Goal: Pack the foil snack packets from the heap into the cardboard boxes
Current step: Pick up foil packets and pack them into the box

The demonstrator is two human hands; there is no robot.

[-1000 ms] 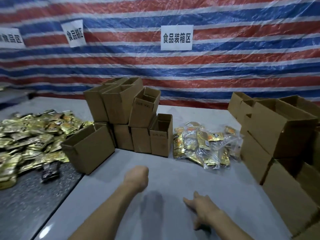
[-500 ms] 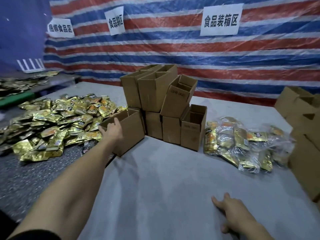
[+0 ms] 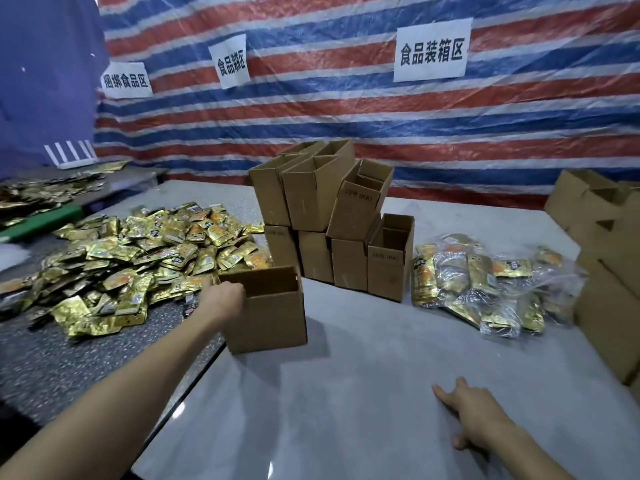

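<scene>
Head view: we positioned the box [image 3: 273, 317], left hand [image 3: 225, 298] gripping its rim (right hand [image 3: 471, 419] flat); grabbing from the heap [image 3: 131, 258] seemed next.

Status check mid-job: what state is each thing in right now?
Front box: upright, top open, rim gripped.
Left hand: grips front box.
Right hand: open, resting on table.
Box stack: two tiers, tops open, one tilted.
Heap: loose, unpacked.
Bagged packets: lying in clear bag.

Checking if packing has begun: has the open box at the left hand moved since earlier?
Yes. The left hand grips the open box, now pulled nearer the person, in front of the box stack.
</scene>
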